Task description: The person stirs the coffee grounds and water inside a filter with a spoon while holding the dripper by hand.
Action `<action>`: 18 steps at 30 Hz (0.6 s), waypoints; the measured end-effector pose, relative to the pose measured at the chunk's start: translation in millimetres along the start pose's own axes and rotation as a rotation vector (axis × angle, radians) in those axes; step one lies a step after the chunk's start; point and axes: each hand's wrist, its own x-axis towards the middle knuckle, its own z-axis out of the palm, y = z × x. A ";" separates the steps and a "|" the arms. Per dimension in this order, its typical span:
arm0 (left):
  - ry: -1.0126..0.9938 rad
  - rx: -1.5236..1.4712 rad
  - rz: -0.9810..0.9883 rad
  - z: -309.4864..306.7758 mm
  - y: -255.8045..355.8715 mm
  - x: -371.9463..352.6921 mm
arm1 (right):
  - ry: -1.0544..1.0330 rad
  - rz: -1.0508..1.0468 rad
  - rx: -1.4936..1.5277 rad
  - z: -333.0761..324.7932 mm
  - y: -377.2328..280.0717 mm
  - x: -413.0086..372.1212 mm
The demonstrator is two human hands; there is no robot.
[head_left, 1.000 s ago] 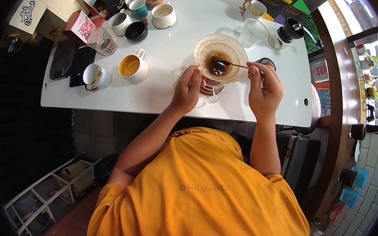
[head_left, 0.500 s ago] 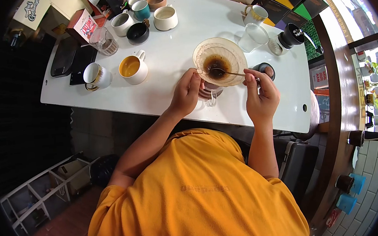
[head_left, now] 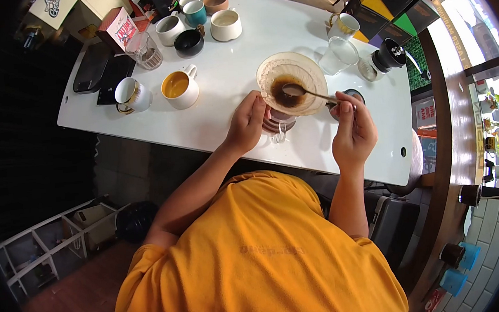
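Observation:
A coffee dripper lined with a pale paper filter (head_left: 309,69) sits over a glass server (head_left: 278,131) near the table's front edge. Wet dark coffee grounds (head_left: 280,96) lie in the bottom of the filter. With my left hand (head_left: 247,121) I grip the dripper at its left side, fingertips right at the rim and partly hidden by it. Pinched in my right hand (head_left: 354,133) is the handle of a metal spoon (head_left: 317,94). The spoon slants down to the left, its bowl over the grounds inside the filter.
Left on the white table (head_left: 228,113) stand a yellow-lined mug (head_left: 180,92), a patterned cup (head_left: 133,96) and a black scale (head_left: 93,71). Several cups, including a black one (head_left: 188,43), stand farther back. Right are a clear cup (head_left: 338,55) and a hand grinder (head_left: 384,59).
My right hand has moved slightly right and down, drawing the spoon up so that its bowl shows above the grounds. My left hand keeps its place at the dripper. The camera view shifted slightly.

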 end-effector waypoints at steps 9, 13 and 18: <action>-0.003 -0.009 -0.007 0.3 -0.5 0.8 | -0.122 -0.189 -0.203 5.0 -2.2 0.9; -0.003 0.002 0.006 -0.3 -0.5 0.8 | -0.139 -0.267 -0.253 8.0 -4.1 3.5; -0.008 0.022 -0.007 -1.2 1.2 1.1 | -0.078 -0.316 -0.261 5.6 -5.4 8.7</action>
